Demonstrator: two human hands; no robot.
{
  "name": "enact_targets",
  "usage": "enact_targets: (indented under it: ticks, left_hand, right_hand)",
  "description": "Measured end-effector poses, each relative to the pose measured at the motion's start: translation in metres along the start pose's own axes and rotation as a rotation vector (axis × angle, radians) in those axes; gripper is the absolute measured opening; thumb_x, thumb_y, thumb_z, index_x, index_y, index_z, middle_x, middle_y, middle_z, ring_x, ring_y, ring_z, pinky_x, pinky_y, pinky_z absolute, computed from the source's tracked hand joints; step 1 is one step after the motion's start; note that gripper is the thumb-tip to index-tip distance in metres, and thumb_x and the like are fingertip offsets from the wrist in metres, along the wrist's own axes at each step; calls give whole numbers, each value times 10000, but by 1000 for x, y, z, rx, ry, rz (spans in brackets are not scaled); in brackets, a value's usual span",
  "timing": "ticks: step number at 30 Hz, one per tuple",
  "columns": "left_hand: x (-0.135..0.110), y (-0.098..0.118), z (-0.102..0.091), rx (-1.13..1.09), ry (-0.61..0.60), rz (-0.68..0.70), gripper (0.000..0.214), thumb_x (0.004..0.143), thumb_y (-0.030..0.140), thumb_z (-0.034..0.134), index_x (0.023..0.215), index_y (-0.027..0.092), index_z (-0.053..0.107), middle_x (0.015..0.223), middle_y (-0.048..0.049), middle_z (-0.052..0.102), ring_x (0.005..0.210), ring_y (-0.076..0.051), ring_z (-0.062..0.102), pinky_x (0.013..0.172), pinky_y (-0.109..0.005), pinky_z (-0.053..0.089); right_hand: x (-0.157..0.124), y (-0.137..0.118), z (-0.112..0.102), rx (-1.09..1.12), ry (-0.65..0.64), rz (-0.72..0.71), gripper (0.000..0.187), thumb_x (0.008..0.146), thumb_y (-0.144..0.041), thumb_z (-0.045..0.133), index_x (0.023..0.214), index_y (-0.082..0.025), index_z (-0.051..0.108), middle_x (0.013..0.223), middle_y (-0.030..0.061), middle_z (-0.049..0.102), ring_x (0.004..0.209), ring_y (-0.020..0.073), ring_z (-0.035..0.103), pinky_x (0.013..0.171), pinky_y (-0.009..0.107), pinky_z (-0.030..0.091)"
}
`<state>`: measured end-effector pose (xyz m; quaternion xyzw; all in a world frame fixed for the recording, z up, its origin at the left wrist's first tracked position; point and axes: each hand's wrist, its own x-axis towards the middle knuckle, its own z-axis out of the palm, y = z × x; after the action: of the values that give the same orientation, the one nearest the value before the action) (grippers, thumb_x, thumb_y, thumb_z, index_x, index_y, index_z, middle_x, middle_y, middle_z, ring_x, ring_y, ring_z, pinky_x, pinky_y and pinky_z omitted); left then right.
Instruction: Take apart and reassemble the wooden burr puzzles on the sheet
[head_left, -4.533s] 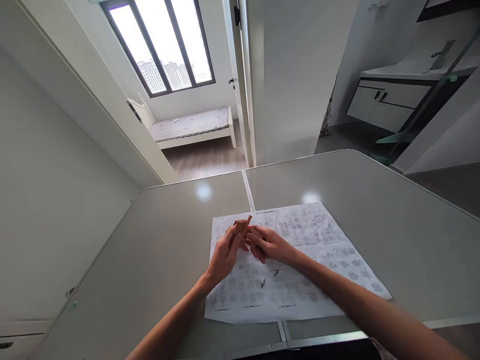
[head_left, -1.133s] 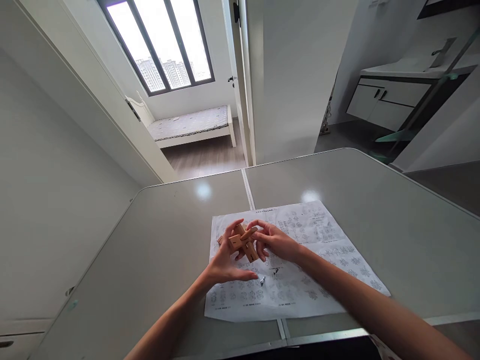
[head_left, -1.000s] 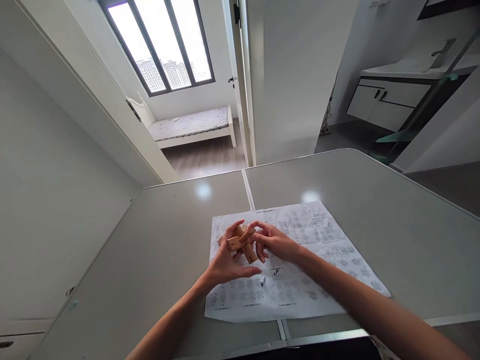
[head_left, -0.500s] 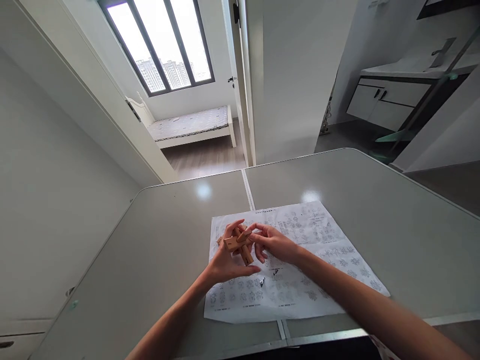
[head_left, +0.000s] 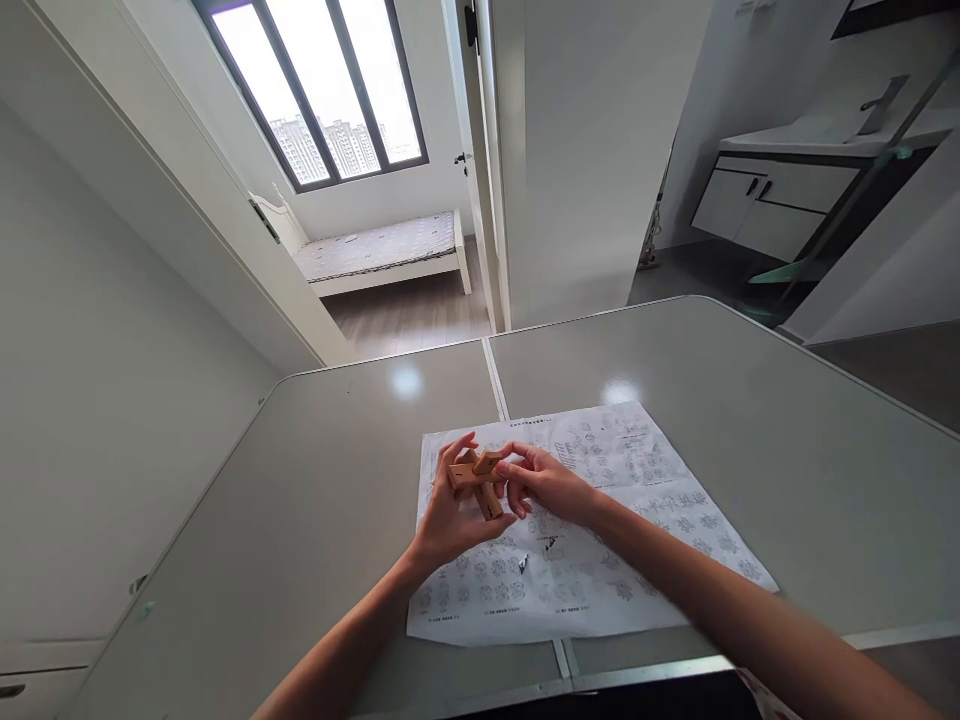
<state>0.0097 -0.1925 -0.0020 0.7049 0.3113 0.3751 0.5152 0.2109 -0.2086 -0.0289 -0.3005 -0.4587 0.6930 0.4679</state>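
Observation:
A wooden interlocking puzzle [head_left: 466, 476], made of crossed notched sticks, is held above the printed sheet. My left hand [head_left: 441, 528] is wrapped round its left side, with the thumb near the end of the lower stick [head_left: 490, 502]. From the right, my right hand [head_left: 553, 488] pinches a short wooden stick [head_left: 487, 462] at the top of the puzzle between thumb and forefinger. The fingers hide part of the joints, so I cannot tell how far this stick sits in. Beneath both hands lies the creased white paper sheet [head_left: 600, 610], printed with small puzzle diagrams.
The grey table [head_left: 322, 480] has a metal seam [head_left: 495, 378] running through its middle. Small dark torn marks [head_left: 523, 564] show on the sheet. Beyond the table are a doorway with a bed [head_left: 390, 245] and a washbasin cabinet [head_left: 772, 195].
The stick at my right fingertips has turned, so its end now faces more toward me. My left thumb has risen toward the lower stick, and the puzzle has tilted slightly.

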Motion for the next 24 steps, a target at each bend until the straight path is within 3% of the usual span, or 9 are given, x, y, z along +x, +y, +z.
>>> enact_targets:
  ticks: [8, 13, 18, 22, 24]
  left_hand:
    - [2, 4, 1, -69, -59, 16, 979, 693, 236, 928, 1496, 332, 376, 1257, -62, 617, 1042, -236, 713, 964, -432, 597]
    - [3, 9, -1, 39, -55, 80, 1104, 665, 220, 943, 1569, 354, 323, 1414, -116, 562, 1248, -328, 641, 1029, -529, 567]
    - [3, 10, -2, -27, -32, 25, 1073, 694, 213, 922, 1577, 336, 325, 1374, -121, 577, 1197, -304, 661, 897, -400, 624]
    - [5, 7, -3, -120, -60, -7, 1090, 714, 236, 921, 1592, 357, 286, 1404, -129, 561, 1000, -237, 733, 837, -378, 637]
    - [6, 4, -5, -151, -82, -22, 1084, 723, 248, 921, 1592, 357, 283, 1435, -144, 548, 1004, -242, 735, 832, -376, 634]
  right_hand:
    - [-1, -2, 2, -31, -42, -10, 429, 932, -594, 707, 988, -208, 528, 693, -30, 709, 476, 101, 611, 471, 221, 435]
    - [-3, -4, 3, -65, -83, -14, 450, 935, -588, 708, 1079, -193, 549, 669, -43, 692, 486, 105, 587, 490, 237, 453]
    - [-5, -8, 3, -52, -119, 10, 401, 950, -551, 708, 1088, -200, 572, 639, -64, 639, 476, 93, 531, 493, 232, 398]
    - [-5, -7, 3, 27, -128, 23, 355, 950, -509, 727, 1011, -196, 572, 701, -47, 655, 480, 76, 519, 498, 227, 386]
    - [-4, -6, 2, 55, -122, 33, 343, 949, -492, 734, 968, -196, 561, 704, -45, 659, 478, 74, 525, 500, 224, 397]
